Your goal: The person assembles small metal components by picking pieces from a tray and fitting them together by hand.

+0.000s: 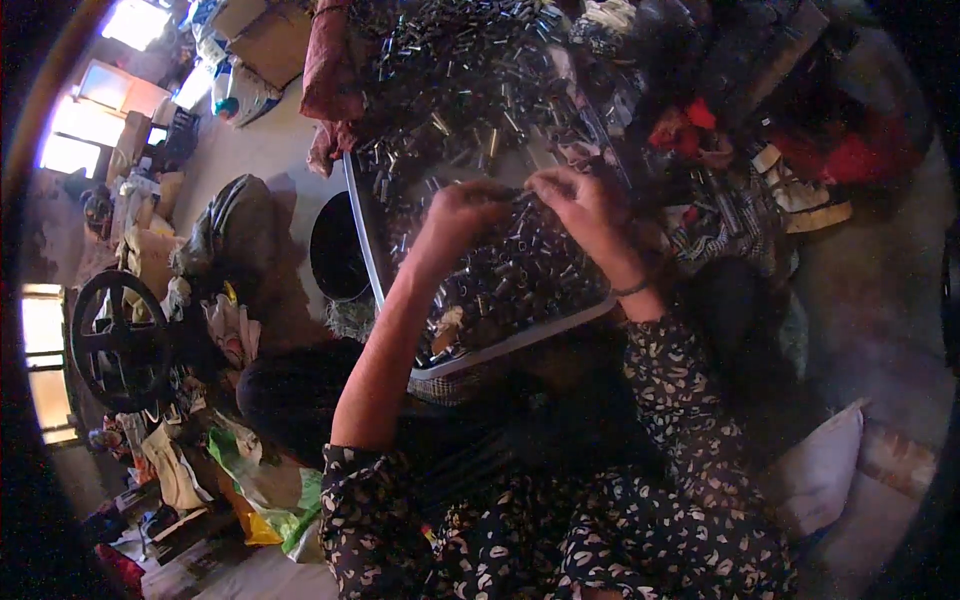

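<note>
Plainly, my left hand (468, 208) and right hand (580, 205) met above the tray (364, 230), fingertips close together. Both sets of fingers were curled inward, the right thumb and forefinger drawn toward each other, but I could not tell whether they gripped a small piece, as blur and shade hid the gap. Loose metal pieces (515, 262) lay in the tray beneath both hands. A weak pinch, I judged, could let a piece drop and get lost among its look-alikes; the dim light could make me mistake one for another, and a careless sweep might knock some over the tray's rim. That tray held a jumble of short, shiny tubes, mostly dark, with a pale scrap (450, 320) in its near left corner. A brassy piece (494, 142) lay beyond my hands. Just left of the tray stood a round black container (338, 248), too dark inside to read. Right of the tray was a checked cloth (730, 240), with a red cloth (685, 128) beyond it; well left of the tray stood a black wheel (120, 340).
</note>
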A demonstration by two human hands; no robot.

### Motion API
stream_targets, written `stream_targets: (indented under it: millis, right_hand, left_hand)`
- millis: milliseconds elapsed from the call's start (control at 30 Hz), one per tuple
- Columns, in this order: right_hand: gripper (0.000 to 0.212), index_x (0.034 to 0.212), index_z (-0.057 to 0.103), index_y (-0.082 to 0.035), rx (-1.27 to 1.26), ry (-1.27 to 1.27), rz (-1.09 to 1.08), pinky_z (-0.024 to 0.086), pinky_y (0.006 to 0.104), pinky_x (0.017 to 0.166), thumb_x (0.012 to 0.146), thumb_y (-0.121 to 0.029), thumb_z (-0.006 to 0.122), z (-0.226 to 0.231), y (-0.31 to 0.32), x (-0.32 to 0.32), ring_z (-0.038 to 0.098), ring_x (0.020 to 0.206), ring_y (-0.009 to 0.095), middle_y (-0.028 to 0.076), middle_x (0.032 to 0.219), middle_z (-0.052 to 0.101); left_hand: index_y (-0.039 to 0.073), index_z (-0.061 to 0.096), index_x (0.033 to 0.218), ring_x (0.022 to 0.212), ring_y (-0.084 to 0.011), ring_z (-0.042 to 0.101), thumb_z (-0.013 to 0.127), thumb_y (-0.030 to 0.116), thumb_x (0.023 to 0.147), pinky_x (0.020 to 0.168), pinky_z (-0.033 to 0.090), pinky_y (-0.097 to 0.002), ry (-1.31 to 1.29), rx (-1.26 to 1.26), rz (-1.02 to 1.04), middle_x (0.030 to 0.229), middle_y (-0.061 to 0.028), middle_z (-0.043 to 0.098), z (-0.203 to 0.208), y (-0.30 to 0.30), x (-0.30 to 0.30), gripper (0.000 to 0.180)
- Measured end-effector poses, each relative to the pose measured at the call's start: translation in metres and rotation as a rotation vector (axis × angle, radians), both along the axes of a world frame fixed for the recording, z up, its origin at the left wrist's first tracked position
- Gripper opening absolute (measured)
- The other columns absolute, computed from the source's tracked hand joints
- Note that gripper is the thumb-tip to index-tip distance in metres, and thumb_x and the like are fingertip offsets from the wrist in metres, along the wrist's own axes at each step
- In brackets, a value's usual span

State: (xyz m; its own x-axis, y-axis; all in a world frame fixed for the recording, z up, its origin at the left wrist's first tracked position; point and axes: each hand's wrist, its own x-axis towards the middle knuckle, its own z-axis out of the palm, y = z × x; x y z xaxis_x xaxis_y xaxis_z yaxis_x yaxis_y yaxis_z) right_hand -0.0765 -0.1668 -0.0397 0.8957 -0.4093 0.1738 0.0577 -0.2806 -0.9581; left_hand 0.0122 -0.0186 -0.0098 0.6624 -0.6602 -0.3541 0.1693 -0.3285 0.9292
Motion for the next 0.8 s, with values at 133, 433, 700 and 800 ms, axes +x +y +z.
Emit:
stream_targets:
  millis: [133,433,700,800]
  right_hand:
    - [0.029,0.086,0.058,0.002,-0.081,0.060,-0.006,0.042,0.0247,0.063,0.079,-0.026,0.055,0.003,0.001,-0.001,0.055,0.068,0.011,0.008,0.076,0.061]
    - [0.027,0.089,0.058,-0.002,0.031,0.015,-0.105,0.040,0.0245,0.071,0.079,-0.027,0.053,-0.003,-0.001,-0.014,0.051,0.079,0.011,0.004,0.086,0.059]
    - [0.023,0.087,0.053,-0.005,0.350,0.067,-0.317,0.040,0.0280,0.049,0.083,-0.027,0.049,0.023,-0.040,-0.046,0.049,0.053,0.014,0.003,0.066,0.055]
    - [0.013,0.085,0.052,-0.006,-0.594,-0.050,-0.503,0.043,0.0359,0.054,0.081,-0.017,0.048,0.014,-0.056,-0.042,0.055,0.065,0.031,0.013,0.074,0.057]
  left_hand:
    - [-0.005,0.057,0.092,0.059,-0.0103,0.053,0.058,0.008,0.069,0.052,0.044,-0.0218,-0.032,0.013,0.010,0.071,-0.0069,0.059,-0.002,-0.003,-0.002,0.027]
    - [-0.001,0.059,0.091,0.054,-0.0055,0.046,0.058,0.013,0.072,0.047,0.036,-0.0182,-0.018,0.017,0.053,0.069,-0.0018,0.056,0.006,-0.018,-0.021,0.024]
    - [-0.001,0.053,0.100,0.066,-0.0105,0.053,0.056,0.015,0.075,0.060,0.043,-0.0218,0.354,-0.162,-0.031,0.081,-0.0028,0.059,-0.016,-0.027,-0.018,0.030]
    - [0.000,0.051,0.101,0.070,-0.0140,0.055,0.053,0.015,0.076,0.065,0.045,-0.0240,0.439,-0.352,-0.142,0.086,-0.0041,0.058,-0.020,-0.023,-0.017,0.029]
